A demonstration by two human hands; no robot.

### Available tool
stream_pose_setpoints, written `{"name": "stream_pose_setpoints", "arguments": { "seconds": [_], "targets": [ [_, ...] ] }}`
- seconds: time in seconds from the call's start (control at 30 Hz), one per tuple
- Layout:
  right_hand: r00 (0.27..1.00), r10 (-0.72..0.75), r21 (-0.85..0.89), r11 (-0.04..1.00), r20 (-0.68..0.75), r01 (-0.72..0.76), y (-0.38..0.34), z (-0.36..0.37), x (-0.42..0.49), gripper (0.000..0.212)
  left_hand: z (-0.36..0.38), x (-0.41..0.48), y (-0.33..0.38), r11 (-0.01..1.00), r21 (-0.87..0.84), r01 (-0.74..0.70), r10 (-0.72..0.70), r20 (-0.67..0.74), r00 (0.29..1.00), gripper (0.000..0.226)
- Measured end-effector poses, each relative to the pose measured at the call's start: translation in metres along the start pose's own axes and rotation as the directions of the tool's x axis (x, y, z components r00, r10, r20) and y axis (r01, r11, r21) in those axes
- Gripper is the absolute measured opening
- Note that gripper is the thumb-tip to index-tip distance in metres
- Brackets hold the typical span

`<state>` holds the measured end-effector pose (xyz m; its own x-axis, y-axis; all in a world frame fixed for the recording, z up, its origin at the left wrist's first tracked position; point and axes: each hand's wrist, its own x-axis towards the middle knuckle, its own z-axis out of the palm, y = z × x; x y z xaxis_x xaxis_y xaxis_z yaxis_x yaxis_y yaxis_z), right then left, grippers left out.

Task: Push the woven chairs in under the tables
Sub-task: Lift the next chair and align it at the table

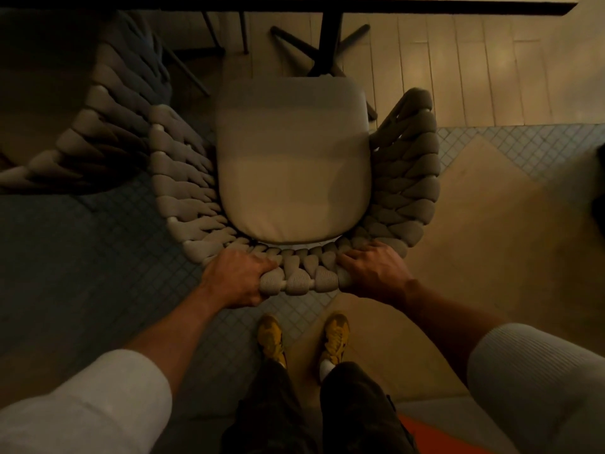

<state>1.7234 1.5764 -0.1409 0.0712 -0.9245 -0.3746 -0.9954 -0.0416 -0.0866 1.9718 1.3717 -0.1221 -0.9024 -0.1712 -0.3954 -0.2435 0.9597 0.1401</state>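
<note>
1. Left hand (pixel 237 278) and right hand (pixel 373 273) each curl over the top rim of the chair (pixel 409 178), which stands facing the table (pixel 327 3), not yet tucked under
2. Best pushed level and straight, I judge, aimed at the table's black foot (pixel 322 50)
3. Thick braided rope forms the rounded back; the cushion (pixel 291 165) is smooth and pale

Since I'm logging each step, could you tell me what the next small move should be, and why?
Probably push the woven chair straight forward: the left hand and right hand both grip its back rim, and its seat cushion lies wholly short of the table edge.
</note>
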Motion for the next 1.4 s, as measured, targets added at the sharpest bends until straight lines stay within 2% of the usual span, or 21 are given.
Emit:
{"name": "stream_pose_setpoints", "arguments": {
  "seconds": [0.43, 0.63, 0.87, 0.93, 1.03, 1.17, 1.27, 1.4],
  "targets": [
    [0.998, -0.027, 0.034, 0.999, -0.048, 0.029, 0.0, 0.0, 0.004, 0.045, 0.012, -0.001, -0.01, 1.0, -0.014, -0.019, 0.019, -0.02, 1.0, 0.057],
    [0.996, -0.002, 0.073, 0.997, -0.084, 0.008, -0.007, 0.001, 0.011, 0.063, 0.011, -0.003, -0.02, 1.0, -0.007, -0.022, 0.021, -0.049, 0.999, 0.06],
    [0.988, 0.002, 0.007, 1.0, -0.156, -0.001, -0.009, -0.002, 0.012, 0.039, 0.013, -0.003, -0.019, 1.0, -0.019, 0.009, -0.011, -0.091, 0.996, 0.051],
    [0.99, 0.031, 0.043, 0.999, -0.137, -0.026, -0.014, -0.006, 0.009, 0.042, 0.016, -0.008, -0.016, 0.997, -0.066, 0.027, -0.034, -0.104, 0.994, 0.045],
    [0.977, 0.106, 0.098, 0.991, -0.184, -0.089, -0.021, -0.006, 0.0, 0.054, 0.023, -0.02, -0.013, 0.988, -0.154, 0.022, -0.061, -0.251, 0.966, 0.04],
    [0.9, 0.229, 0.251, 0.958, -0.37, -0.141, -0.042, -0.002, -0.017, 0.066, 0.031, -0.044, -0.012, 0.986, -0.165, 0.006, -0.083, -0.467, 0.88, 0.063],
    [0.848, 0.321, 0.303, 0.932, -0.421, -0.202, -0.053, 0.001, -0.014, 0.066, 0.031, -0.043, -0.011, 0.988, -0.15, 0.046, -0.112, -0.465, 0.878, 0.066],
    [0.81, 0.432, 0.277, 0.898, -0.396, -0.343, -0.061, 0.004, 0.002, 0.063, 0.031, -0.027, -0.012, 0.987, -0.116, 0.114, -0.153, -0.428, 0.89, 0.067]
  ]
}}
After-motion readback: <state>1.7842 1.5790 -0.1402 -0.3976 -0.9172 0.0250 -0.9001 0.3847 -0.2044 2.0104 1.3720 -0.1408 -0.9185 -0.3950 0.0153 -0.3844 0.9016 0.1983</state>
